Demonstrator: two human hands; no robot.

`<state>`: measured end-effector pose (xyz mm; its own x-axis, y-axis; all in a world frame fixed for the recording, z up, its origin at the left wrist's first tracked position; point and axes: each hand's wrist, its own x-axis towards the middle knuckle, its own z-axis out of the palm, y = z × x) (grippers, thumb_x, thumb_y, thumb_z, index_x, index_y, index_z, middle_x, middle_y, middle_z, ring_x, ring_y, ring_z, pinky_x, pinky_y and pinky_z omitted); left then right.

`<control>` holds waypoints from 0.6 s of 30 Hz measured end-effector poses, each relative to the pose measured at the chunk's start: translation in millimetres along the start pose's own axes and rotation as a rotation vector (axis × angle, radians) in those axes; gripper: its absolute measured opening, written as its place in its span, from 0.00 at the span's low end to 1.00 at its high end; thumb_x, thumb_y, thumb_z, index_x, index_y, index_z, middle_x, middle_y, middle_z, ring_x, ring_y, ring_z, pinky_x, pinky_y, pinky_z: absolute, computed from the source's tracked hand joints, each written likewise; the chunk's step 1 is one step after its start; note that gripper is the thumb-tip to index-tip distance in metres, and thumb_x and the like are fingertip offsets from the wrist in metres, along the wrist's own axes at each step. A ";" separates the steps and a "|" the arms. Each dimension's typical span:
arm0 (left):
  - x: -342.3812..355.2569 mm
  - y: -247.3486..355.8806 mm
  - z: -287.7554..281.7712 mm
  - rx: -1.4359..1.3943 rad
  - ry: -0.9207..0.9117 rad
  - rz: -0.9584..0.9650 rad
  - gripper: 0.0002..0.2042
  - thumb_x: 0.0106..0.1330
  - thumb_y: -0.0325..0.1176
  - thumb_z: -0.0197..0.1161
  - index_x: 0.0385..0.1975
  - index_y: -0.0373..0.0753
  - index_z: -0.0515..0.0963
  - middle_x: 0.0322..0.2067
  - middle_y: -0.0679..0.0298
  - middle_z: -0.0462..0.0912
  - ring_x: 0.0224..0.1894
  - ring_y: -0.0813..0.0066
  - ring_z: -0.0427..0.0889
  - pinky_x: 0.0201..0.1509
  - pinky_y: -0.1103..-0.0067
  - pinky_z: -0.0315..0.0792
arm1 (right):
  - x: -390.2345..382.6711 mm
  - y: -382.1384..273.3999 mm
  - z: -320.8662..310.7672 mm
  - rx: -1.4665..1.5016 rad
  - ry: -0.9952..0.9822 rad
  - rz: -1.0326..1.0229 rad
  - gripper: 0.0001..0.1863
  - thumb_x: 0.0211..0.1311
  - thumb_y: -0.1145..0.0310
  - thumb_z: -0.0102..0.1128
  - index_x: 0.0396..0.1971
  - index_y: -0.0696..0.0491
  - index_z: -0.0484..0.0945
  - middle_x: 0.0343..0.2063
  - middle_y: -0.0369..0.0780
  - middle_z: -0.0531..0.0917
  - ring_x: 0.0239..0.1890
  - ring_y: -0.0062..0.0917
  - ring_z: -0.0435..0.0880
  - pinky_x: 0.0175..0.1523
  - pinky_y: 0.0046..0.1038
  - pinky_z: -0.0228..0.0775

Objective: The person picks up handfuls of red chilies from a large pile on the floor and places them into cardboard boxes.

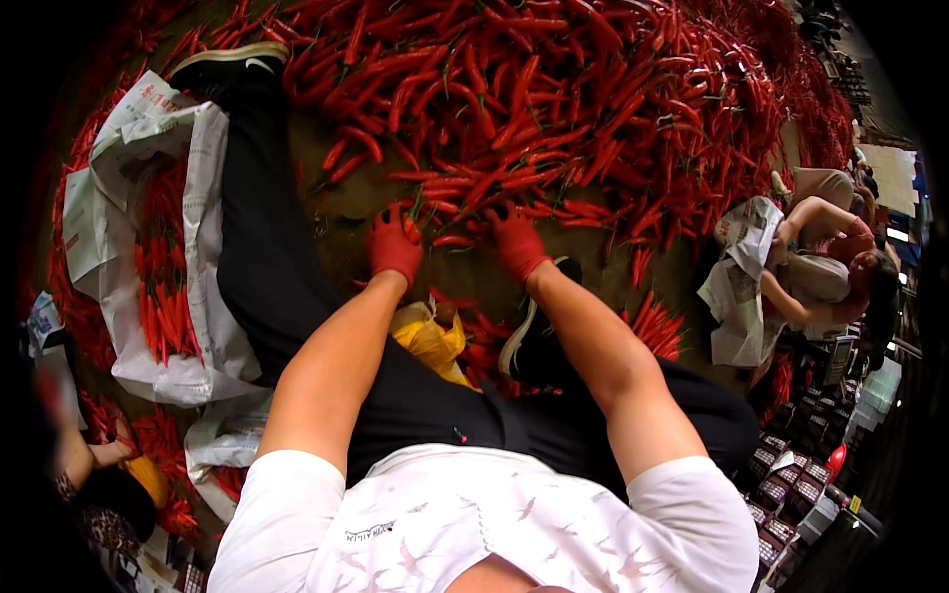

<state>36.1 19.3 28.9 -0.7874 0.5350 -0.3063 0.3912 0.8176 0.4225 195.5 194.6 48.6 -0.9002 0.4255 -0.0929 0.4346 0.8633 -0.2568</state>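
A large heap of red chili peppers [554, 99] with green stems spreads across the floor in front of me. Both my hands wear red gloves with dark fingertips. At the near edge of the heap, my left hand [395, 247] is closed around chili peppers [412, 230], partly hidden by its fingers. Just to its right, my right hand [518, 247] reaches to loose peppers with its fingers apart, and I see nothing held in it. A single chili pepper [453, 241] lies on the floor between the two hands.
On the left, beyond my outstretched leg [267, 227], stands an open white sack [213, 296] part-filled with chili peppers. A yellow bag [432, 341] lies between my legs. Another person [825, 252] sits at the right with a white sack [741, 287]; someone else's arm [104, 453] shows at lower left.
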 end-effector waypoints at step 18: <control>2.2 1.1 -4.5 -0.033 0.002 -0.016 0.37 0.45 0.38 0.73 0.59 0.52 0.64 0.57 0.54 0.67 0.59 0.50 0.68 0.58 0.57 0.68 | -11.4 -11.0 -28.5 -0.039 -0.251 -0.126 0.20 0.58 0.56 0.60 0.46 0.51 0.76 0.48 0.50 0.75 0.48 0.43 0.79 0.52 0.46 0.70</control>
<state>32.6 20.4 32.6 -0.7943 0.5213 -0.3119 0.3626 0.8188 0.4451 201.8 188.1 80.0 -0.9242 0.2375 -0.2992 0.3150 0.9169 -0.2451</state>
